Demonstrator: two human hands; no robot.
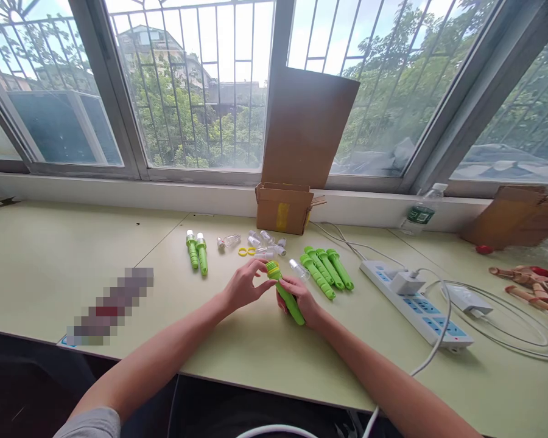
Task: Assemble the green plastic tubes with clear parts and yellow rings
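Note:
My right hand (304, 299) is wrapped around the ribbed body of a green plastic handle (294, 309), which is tilted with its threaded neck away from me. A yellow ring (273, 268) sits around that neck. Thumb and fingertips of my left hand (245, 286) grip the neck end beside the ring. Just beyond my right hand lies a clear plastic tube (299, 269). Several more clear pieces (267, 244) are clustered farther back, near two loose yellow rings (246, 251). Several green handles (326, 267) lie to the right, and two green handles with clear, white-tipped tops (197, 252) lie left.
Behind the parts, a cardboard box (281, 210) stands against the window ledge. A white power strip (415, 304) with a plugged charger and cables occupies the right, near a plastic bottle (422, 213) and wooden pieces (530, 289). A blurred-out item (112, 304) lies left.

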